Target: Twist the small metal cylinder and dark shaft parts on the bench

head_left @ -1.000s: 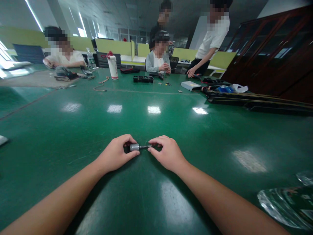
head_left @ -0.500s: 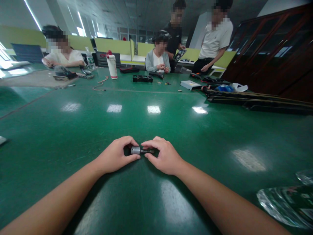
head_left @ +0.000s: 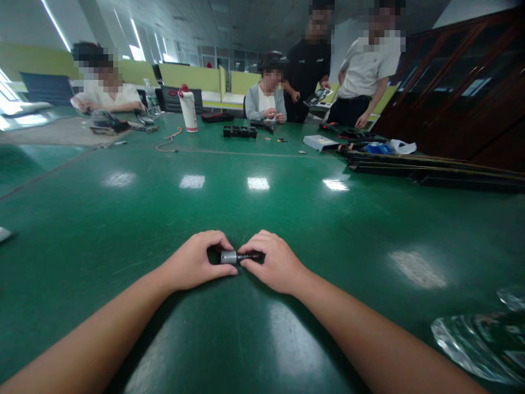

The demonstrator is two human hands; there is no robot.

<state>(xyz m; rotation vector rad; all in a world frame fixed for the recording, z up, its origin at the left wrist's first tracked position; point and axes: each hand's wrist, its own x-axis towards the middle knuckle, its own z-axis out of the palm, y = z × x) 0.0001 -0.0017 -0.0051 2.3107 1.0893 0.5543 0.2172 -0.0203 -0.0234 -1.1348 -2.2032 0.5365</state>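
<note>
A small silver cylinder with a dark shaft sticking out of its right end lies sideways just above the table, near the near edge and about midway between its left and right sides. The left hand grips the cylinder between thumb and bent fingers, so only its right end shows. The right hand pinches the shaft from the other side, thumb below and fingers curled over the top. The two hands almost touch each other around the piece, and both wrists rest on the green top.

At the near right corner lies a clear plastic bag, well apart from the hands. At the left edge a small pale object is cut by the frame.

Toward the far edge stands a white bottle with a red cap, a thin cable beside it. More to the right lie a black tray and a white box, and long dark cases run along the right edge.

Behind the far edge one person sits in a grey jacket, two people stand just beside, and another person sits at the far left corner
</note>
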